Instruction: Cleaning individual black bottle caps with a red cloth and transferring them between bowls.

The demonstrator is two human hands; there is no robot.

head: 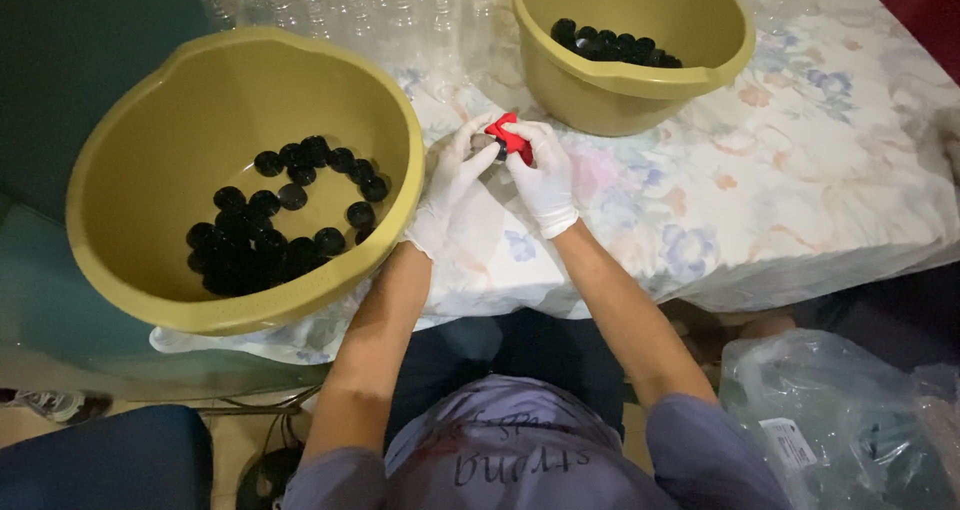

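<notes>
Both hands wear white gloves and meet over the desk, which is covered by a flowered cloth. The right hand is curled closed around a small red piece, pinching it between thumb and fingers. The left hand has its fingers bent inward against the same red piece, gripping a small dark part at its end; what that part is cannot be told.

The red piece sits just in front of the far bowl, an olive one with black caps inside. To the left of the red piece stands a larger near bowl, also olive, holding many more black caps. Clear bottles stand beyond the red piece, between the two bowls. A clear plastic bag lies low, right of the person's lap.
</notes>
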